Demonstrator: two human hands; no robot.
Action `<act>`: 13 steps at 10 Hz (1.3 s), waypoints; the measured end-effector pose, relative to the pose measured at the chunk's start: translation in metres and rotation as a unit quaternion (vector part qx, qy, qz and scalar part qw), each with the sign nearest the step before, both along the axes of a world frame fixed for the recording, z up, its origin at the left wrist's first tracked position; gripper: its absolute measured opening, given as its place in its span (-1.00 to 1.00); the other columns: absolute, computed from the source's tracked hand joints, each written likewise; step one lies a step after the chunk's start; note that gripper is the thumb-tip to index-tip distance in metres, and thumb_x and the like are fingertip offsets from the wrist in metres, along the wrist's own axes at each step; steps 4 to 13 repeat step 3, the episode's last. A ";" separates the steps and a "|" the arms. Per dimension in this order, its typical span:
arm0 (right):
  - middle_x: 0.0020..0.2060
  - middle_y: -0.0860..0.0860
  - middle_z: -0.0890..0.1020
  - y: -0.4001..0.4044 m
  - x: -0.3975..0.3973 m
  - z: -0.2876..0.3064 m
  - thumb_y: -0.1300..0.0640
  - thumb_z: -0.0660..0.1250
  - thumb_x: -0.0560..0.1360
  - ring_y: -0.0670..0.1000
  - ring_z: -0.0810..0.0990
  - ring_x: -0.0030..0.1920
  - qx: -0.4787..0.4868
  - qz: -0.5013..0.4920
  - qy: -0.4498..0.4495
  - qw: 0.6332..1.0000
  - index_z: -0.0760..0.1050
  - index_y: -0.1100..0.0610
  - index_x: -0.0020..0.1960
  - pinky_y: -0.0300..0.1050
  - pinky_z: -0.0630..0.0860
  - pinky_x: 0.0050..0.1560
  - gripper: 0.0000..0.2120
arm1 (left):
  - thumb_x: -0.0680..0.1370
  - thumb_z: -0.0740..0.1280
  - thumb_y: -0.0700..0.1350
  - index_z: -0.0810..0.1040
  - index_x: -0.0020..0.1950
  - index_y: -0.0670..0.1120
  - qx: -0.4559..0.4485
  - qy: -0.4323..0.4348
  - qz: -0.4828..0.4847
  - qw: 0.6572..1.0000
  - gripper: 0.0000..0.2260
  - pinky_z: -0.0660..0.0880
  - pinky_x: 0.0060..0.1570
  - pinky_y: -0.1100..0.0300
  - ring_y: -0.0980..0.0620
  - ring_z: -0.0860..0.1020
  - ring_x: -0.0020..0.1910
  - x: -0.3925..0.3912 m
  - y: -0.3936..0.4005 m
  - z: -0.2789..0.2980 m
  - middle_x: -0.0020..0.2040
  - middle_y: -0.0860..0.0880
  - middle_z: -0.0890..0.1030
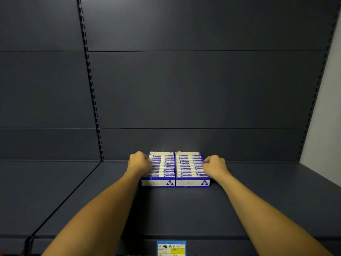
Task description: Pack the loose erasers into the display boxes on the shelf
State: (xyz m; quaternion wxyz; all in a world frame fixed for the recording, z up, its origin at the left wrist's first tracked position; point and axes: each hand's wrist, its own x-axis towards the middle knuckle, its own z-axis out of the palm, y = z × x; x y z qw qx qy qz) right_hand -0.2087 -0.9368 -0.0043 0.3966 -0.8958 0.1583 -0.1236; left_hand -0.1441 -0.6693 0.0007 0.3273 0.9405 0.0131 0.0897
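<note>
Centre of the frame: two display boxes (175, 182) sit side by side on the shelf (258, 200), both full of erasers (191, 166). Your left hand (139, 161) and right hand (215, 164), curled, press their outer sides. No loose erasers visible; packing looks finished.

Shelf (258, 200): dark blue-grey, flat, backed by a panel wall of the same colour; a seam divides it from a neighbouring bay on the left. Front edge carries a price tag (171, 248), blue-bordered, white with a yellow patch; its print is too small to read.

On it, near the back: left box (158, 182) and right box (192, 183), blue and white, side by side and touching, each front marked "2B". Both hold rows of erasers (184, 166) in blue-and-white sleeves.
</note>
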 end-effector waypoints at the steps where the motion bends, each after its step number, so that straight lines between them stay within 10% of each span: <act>1: 0.07 0.12 0.66 -0.005 -0.002 0.005 0.10 0.32 0.60 -0.04 0.61 -0.23 -0.020 0.023 0.024 0.999 0.59 0.21 0.09 -0.27 0.43 -0.43 -0.81 | 0.66 0.17 -0.20 0.63 0.06 -0.18 0.004 0.012 -0.016 1.000 -0.77 0.45 -0.31 0.20 -0.01 0.53 -0.23 -0.006 0.003 0.003 -0.04 -0.12 0.58; 3: 0.24 0.16 0.61 -0.021 -0.028 0.054 0.04 0.40 0.54 0.15 0.61 0.18 -0.096 -0.019 -0.004 0.995 0.57 0.18 0.28 -0.10 0.51 0.17 -0.64 | 0.63 0.24 -0.16 0.57 -0.09 -0.12 0.058 -0.006 -0.036 0.998 -0.84 0.39 -0.36 0.24 0.06 0.48 -0.28 -0.021 0.022 0.010 -0.08 -0.07 0.57; 13: 0.24 0.16 0.61 -0.021 -0.028 0.054 0.04 0.40 0.54 0.15 0.61 0.18 -0.096 -0.019 -0.004 0.995 0.57 0.18 0.28 -0.10 0.51 0.17 -0.64 | 0.63 0.24 -0.16 0.57 -0.09 -0.12 0.058 -0.006 -0.036 0.998 -0.84 0.39 -0.36 0.24 0.06 0.48 -0.28 -0.021 0.022 0.010 -0.08 -0.07 0.57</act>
